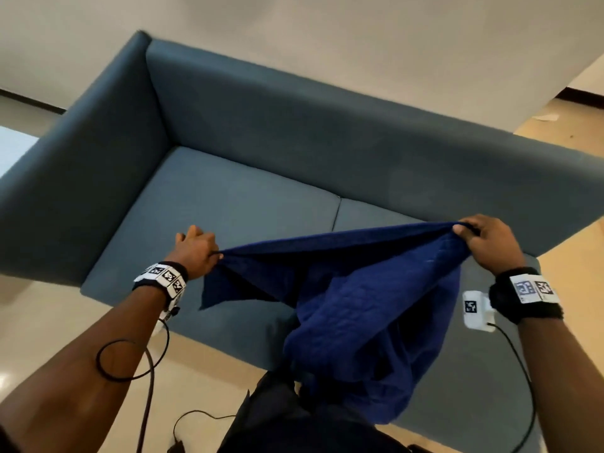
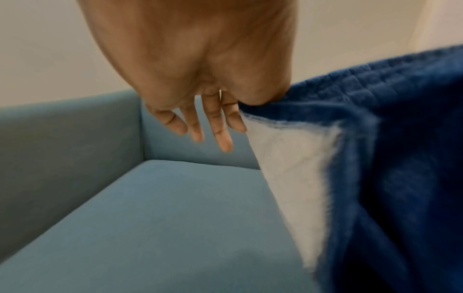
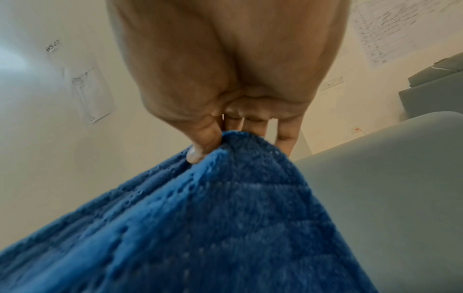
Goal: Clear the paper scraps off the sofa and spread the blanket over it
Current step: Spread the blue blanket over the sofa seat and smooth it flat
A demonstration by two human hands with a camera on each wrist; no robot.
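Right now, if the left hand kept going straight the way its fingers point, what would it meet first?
Probably the sofa: the left hand pinches the blanket edge, its free fingers aimed at the corner where backrest meets armrest. Nothing shows in between; depth is unclear.

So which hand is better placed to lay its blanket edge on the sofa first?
Probably the left hand: it pinches the blue blanket above the bare seat cushion, while the right hand holds its edge farther back, toward the backrest.
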